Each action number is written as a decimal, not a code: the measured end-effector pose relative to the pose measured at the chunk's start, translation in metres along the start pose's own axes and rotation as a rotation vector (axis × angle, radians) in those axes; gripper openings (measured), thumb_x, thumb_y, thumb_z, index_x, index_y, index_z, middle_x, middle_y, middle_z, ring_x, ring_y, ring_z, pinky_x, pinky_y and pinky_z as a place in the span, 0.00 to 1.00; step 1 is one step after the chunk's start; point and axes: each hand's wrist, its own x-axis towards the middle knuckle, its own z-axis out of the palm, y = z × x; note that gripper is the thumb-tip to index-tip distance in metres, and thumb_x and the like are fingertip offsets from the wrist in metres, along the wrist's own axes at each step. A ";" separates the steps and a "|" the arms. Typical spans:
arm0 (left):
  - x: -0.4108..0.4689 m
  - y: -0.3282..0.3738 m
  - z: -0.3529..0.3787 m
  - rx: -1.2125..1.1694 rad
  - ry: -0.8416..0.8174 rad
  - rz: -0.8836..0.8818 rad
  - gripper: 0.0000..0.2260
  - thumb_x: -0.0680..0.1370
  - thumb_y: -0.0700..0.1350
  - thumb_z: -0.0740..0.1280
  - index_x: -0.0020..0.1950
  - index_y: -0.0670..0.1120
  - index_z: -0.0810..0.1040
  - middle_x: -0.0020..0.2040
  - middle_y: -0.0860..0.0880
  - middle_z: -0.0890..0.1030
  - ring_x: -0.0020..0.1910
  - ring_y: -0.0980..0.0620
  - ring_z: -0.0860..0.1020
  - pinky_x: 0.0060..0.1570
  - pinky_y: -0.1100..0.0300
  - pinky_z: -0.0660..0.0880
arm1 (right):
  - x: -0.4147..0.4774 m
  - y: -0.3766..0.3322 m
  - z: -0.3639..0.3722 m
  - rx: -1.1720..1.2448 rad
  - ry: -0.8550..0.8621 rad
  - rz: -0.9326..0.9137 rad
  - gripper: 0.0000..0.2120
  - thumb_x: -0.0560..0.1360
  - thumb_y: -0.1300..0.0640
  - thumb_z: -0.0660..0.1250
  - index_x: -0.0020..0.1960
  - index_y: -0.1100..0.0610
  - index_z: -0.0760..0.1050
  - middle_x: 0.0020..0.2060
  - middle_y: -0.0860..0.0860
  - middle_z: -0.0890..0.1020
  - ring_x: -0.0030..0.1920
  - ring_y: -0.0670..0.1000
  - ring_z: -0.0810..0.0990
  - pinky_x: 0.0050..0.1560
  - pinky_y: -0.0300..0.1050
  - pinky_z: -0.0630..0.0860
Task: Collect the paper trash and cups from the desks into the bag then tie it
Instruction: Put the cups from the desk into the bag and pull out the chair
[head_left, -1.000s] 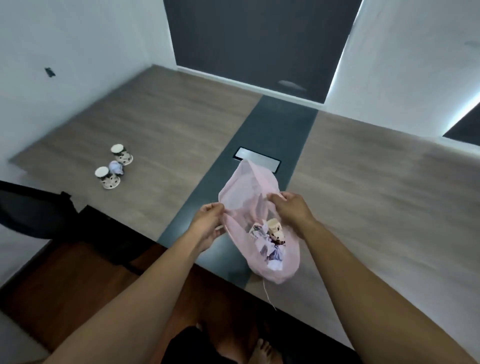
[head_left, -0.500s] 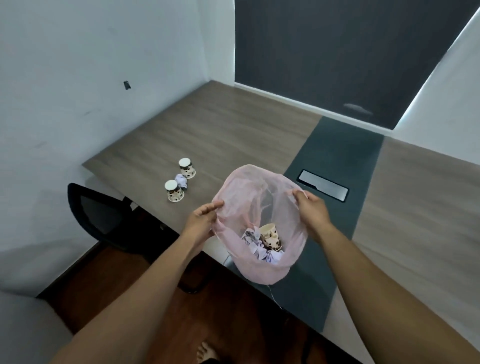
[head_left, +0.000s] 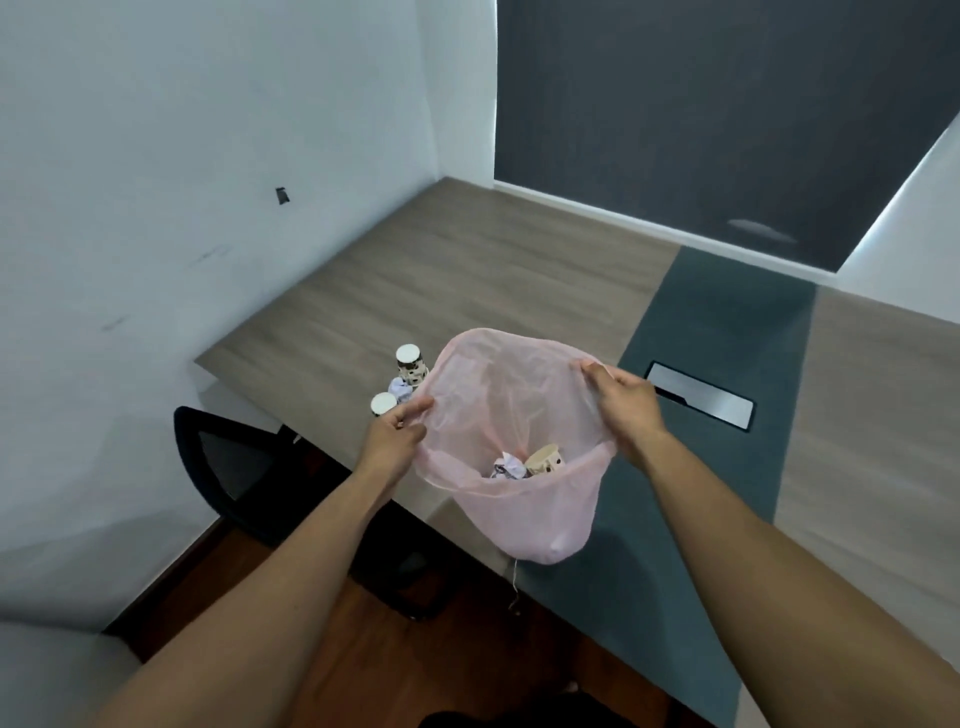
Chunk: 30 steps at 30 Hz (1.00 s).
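A thin pink plastic bag (head_left: 511, 410) hangs wide open above the desk's near edge. My left hand (head_left: 395, 434) pinches its left rim and my right hand (head_left: 626, 405) grips its right rim. Inside lie a spotted paper cup (head_left: 545, 460) and crumpled paper (head_left: 509, 465). On the wooden desk (head_left: 441, 280), just left of the bag, stand two upside-down spotted cups (head_left: 410, 364) (head_left: 383, 404) with a crumpled paper ball (head_left: 399, 387) between them. The nearer cup is partly behind my left hand.
A black office chair (head_left: 234, 462) is tucked under the desk's left corner. A dark green strip (head_left: 722, 353) with a metal cable hatch (head_left: 701, 395) runs across the desk at right. White walls stand left and behind; the floor below is brown wood.
The view has swung left and closer to the desk's left corner. The bag, held by both hands, has moved next to the two cups and its mouth is spread wider.
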 end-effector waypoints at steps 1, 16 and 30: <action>0.003 0.001 -0.001 -0.001 0.001 0.006 0.22 0.77 0.36 0.65 0.61 0.58 0.88 0.63 0.52 0.88 0.58 0.49 0.86 0.62 0.53 0.82 | 0.006 -0.003 0.002 0.007 -0.005 0.002 0.11 0.79 0.45 0.75 0.54 0.50 0.91 0.47 0.43 0.91 0.48 0.47 0.88 0.48 0.41 0.83; 0.085 0.010 0.009 -0.126 0.067 -0.043 0.14 0.79 0.46 0.66 0.59 0.54 0.89 0.50 0.52 0.88 0.43 0.51 0.84 0.47 0.51 0.82 | 0.081 -0.024 0.047 -0.049 -0.037 0.059 0.14 0.79 0.42 0.77 0.56 0.51 0.90 0.45 0.47 0.91 0.41 0.46 0.87 0.37 0.35 0.77; 0.242 -0.082 -0.053 0.724 0.085 -0.043 0.26 0.80 0.61 0.72 0.73 0.48 0.78 0.68 0.37 0.79 0.74 0.36 0.70 0.73 0.45 0.65 | 0.123 -0.017 0.106 -0.125 0.088 0.142 0.17 0.78 0.39 0.76 0.50 0.53 0.90 0.40 0.53 0.82 0.42 0.52 0.71 0.40 0.46 0.66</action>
